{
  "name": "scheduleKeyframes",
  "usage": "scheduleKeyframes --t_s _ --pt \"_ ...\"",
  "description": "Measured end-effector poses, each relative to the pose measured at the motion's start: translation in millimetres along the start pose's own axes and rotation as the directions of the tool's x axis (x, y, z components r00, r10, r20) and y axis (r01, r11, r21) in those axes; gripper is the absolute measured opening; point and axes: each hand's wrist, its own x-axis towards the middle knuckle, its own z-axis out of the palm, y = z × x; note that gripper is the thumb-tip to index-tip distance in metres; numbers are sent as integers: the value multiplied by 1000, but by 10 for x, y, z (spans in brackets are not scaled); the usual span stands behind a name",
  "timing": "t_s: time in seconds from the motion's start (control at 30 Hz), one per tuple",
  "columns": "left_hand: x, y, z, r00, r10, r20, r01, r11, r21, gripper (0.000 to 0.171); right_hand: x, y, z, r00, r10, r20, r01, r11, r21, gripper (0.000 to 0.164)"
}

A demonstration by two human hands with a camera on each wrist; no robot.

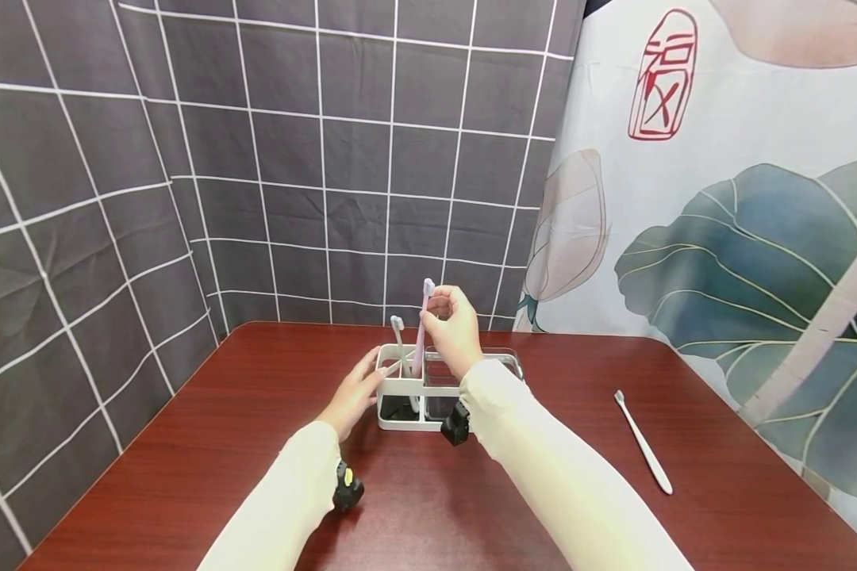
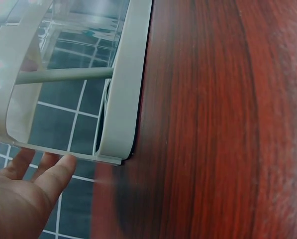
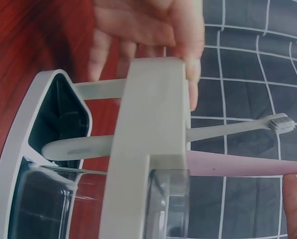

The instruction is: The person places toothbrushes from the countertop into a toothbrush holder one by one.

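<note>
A white toothbrush holder (image 1: 403, 426) with an upper frame and a dark-lined base stands on the table. My right hand (image 1: 457, 329) pinches a pink toothbrush (image 1: 419, 349) near its head, above the holder. The brush is upright, its lower part passing into the upper frame, as the right wrist view shows. Beside it a white toothbrush (image 3: 78, 148) with grey bristles leans in the holder, its handle end down at the base. At the holder's left end rests my left hand (image 1: 353, 396), fingers mostly extended, fingertips against the end of the frame (image 2: 126, 99).
Another white toothbrush (image 1: 644, 444) lies on the red-brown table (image 1: 543, 507) at the right. Clear plastic cups (image 3: 44, 204) sit in the holder's right part. A grey gridded cloth (image 1: 357, 151) hangs behind and at the left, a leaf-patterned cloth (image 1: 750, 254) at the right.
</note>
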Motion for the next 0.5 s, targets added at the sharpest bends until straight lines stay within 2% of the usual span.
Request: scheduleKeyframes --t_s 0.3,0.5 --pt "-2 4 10 1000 -6 -3 6 1000 1 59 -36 104 32 999 17 37 -15 998 -63 26" --pt "0 7 7 1000 -7 -4 7 1000 1 59 -67 145 42 996 56 70 -49 993 -107 26"
